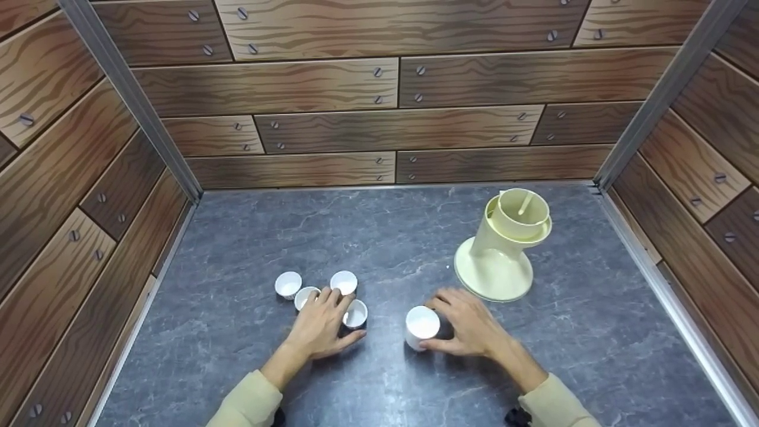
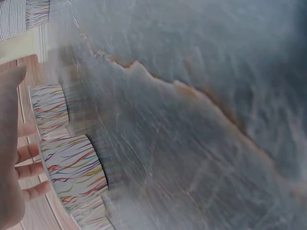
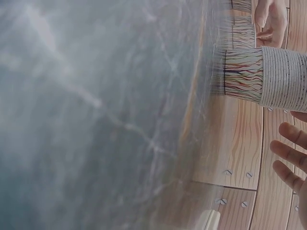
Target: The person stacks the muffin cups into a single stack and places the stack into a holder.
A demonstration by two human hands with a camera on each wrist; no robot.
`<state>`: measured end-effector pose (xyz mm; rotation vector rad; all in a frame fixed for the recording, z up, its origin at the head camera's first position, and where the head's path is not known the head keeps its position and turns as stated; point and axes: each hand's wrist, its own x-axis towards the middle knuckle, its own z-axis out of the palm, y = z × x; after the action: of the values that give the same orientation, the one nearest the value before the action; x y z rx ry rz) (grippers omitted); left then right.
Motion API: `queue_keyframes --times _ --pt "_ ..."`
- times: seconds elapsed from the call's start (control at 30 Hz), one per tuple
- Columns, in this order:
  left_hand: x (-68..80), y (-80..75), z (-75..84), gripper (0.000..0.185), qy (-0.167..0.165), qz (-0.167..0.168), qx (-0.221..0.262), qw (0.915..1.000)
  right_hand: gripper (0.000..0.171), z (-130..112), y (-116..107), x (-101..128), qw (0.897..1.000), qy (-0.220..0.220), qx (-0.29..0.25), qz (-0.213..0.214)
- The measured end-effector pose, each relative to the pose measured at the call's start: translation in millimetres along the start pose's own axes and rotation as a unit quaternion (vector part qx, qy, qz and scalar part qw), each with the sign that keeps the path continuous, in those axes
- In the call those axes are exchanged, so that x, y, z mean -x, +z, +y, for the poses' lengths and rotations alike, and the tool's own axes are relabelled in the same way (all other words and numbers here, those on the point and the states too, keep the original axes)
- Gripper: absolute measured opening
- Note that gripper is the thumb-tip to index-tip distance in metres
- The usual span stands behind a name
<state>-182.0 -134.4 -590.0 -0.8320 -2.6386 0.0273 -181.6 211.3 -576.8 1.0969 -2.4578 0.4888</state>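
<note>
Fingers [image 1: 443,303] around ribbed paper cups [image 1: 422,325]

Head cam high, looking fwd and down over whole desk [image 1: 237,237], both wrist cams very close, low at desk level, tilted sideways, blurry, all three share the cup stack [image 1: 422,326] [image 3: 268,79].

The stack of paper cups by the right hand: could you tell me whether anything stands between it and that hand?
Nothing visible does: the right hand rests beside the stack of paper cups, fingers loosely around it.
</note>
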Motion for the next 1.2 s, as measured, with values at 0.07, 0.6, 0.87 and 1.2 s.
queue_keyframes --times 0.07,0.6,0.87,1.2 --pt "-1.2 0.2 1.0 0.077 0.002 -0.003 0.000 1.0000 0.062 0.2 -0.3 -0.1 1.000 0.000 0.001 0.001" --pt "-3.4 -0.3 3.6 0.061 0.011 -0.017 -0.017 0.9996 0.063 0.4 0.0 -0.9 1.000 -0.002 0.004 0.001" --pt "-4.3 0.7 5.3 0.060 0.011 -0.009 -0.016 0.9998 0.062 0.8 0.5 -0.6 1.000 -0.004 0.007 0.005" --pt "-7.3 1.4 12.2 0.059 0.003 0.008 -0.009 0.9999 0.062 0.5 0.1 -0.1 1.000 -0.003 0.005 0.006"
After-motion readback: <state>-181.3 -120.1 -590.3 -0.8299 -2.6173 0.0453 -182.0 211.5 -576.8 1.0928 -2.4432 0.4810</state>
